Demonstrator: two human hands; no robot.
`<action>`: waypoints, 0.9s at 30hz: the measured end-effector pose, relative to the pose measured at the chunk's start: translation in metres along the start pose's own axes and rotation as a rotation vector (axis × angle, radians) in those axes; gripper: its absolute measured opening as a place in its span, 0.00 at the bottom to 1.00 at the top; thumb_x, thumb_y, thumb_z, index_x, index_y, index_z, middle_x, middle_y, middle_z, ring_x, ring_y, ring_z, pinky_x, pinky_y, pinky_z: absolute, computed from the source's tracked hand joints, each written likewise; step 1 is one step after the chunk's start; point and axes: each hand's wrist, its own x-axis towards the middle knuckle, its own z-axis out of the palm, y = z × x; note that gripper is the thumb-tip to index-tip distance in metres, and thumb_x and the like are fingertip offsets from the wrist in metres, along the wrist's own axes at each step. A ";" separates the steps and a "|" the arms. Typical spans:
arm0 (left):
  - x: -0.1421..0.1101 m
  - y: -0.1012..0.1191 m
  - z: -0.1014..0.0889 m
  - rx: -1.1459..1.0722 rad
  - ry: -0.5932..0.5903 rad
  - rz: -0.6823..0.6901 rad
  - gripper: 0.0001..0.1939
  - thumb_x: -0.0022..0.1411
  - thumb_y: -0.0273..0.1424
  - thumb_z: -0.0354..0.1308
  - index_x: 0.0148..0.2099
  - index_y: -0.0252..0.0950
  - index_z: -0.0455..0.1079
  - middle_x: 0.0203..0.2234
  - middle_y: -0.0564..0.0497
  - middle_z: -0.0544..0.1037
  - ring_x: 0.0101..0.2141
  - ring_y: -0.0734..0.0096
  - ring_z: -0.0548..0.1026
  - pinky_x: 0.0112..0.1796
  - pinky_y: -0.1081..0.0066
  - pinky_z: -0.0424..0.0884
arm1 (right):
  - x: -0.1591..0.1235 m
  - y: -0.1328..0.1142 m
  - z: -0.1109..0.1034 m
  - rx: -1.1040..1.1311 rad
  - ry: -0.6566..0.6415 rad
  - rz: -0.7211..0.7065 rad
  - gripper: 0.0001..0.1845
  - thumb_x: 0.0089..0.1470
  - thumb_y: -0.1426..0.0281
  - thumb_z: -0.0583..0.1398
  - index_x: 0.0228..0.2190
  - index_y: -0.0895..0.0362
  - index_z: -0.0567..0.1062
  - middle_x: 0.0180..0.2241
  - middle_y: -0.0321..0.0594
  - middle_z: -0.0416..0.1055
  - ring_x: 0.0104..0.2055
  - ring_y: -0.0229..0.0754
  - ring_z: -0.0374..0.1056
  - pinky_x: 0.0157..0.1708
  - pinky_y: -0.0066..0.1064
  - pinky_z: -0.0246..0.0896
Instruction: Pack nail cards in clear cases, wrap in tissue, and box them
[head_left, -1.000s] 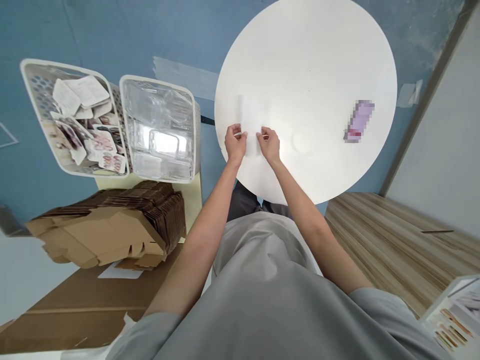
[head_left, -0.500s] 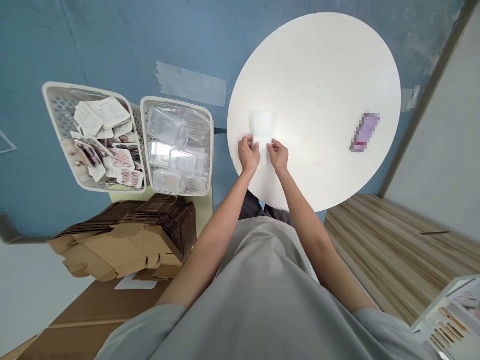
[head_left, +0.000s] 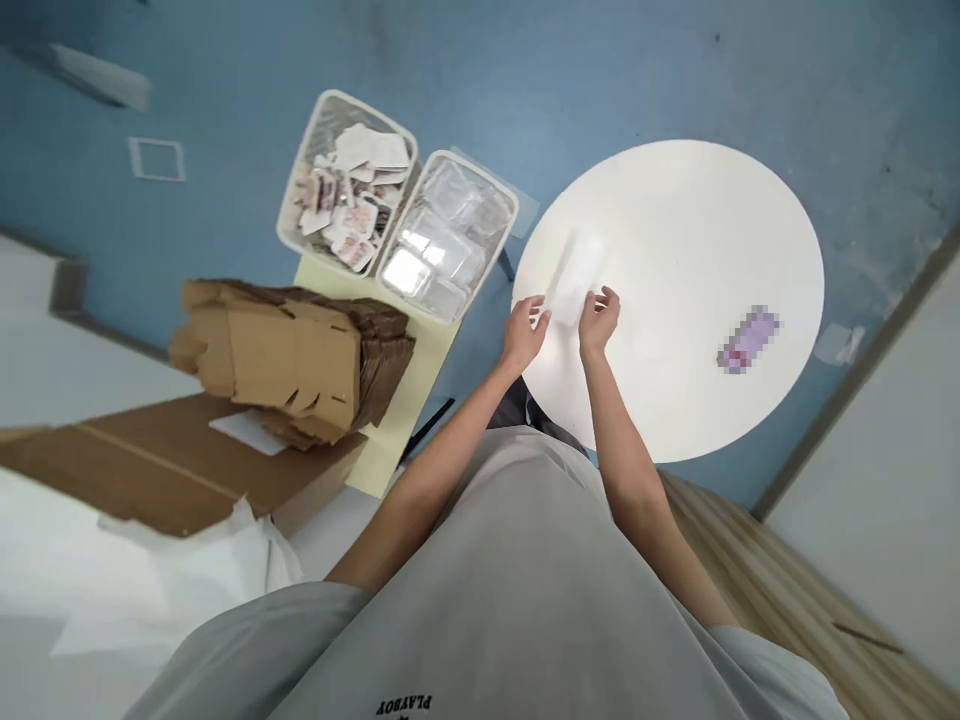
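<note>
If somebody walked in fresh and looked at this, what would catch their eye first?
Probably the big round white table, with the left hand and right hand at a pale, see-through piece near its left edge. Next, the blurred purple object on the table's right side, and the bulky stack of folded brown cardboard at the left.

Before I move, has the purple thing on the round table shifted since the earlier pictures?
No. The purple thing lies in the same spot near the right edge of the round table; only the view shifted.
</note>
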 end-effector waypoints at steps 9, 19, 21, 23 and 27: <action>-0.130 -0.012 -0.112 -0.034 0.452 -0.031 0.14 0.77 0.37 0.59 0.58 0.38 0.78 0.57 0.39 0.85 0.55 0.57 0.84 0.57 0.60 0.82 | -0.096 -0.020 0.025 0.102 -0.378 -0.225 0.23 0.71 0.52 0.55 0.55 0.55 0.75 0.47 0.49 0.80 0.50 0.50 0.76 0.59 0.47 0.75; -0.157 -0.056 -0.257 0.450 0.709 -0.175 0.24 0.70 0.34 0.67 0.65 0.33 0.77 0.65 0.31 0.79 0.68 0.38 0.73 0.71 0.42 0.69 | -0.184 -0.060 0.055 0.022 -0.753 -0.438 0.24 0.68 0.45 0.56 0.41 0.51 0.78 0.39 0.44 0.83 0.41 0.48 0.79 0.48 0.40 0.75; -0.155 -0.062 -0.264 0.513 0.605 -0.200 0.20 0.72 0.32 0.63 0.62 0.31 0.79 0.63 0.30 0.80 0.65 0.37 0.75 0.69 0.42 0.70 | -0.198 -0.069 0.064 0.030 -0.808 -0.448 0.23 0.68 0.47 0.57 0.42 0.52 0.78 0.38 0.43 0.83 0.39 0.47 0.79 0.46 0.39 0.75; -0.156 -0.063 -0.269 0.555 0.528 -0.204 0.17 0.74 0.32 0.60 0.59 0.31 0.81 0.62 0.30 0.81 0.63 0.40 0.77 0.67 0.45 0.71 | -0.212 -0.078 0.073 0.028 -0.855 -0.463 0.20 0.67 0.49 0.58 0.41 0.52 0.79 0.37 0.41 0.83 0.37 0.46 0.79 0.45 0.40 0.75; -0.164 -0.057 -0.278 0.578 0.445 -0.183 0.17 0.75 0.36 0.61 0.57 0.31 0.83 0.61 0.32 0.82 0.61 0.43 0.79 0.65 0.51 0.73 | -0.235 -0.095 0.087 0.004 -0.913 -0.510 0.16 0.68 0.54 0.59 0.39 0.52 0.79 0.35 0.40 0.84 0.35 0.46 0.78 0.45 0.40 0.76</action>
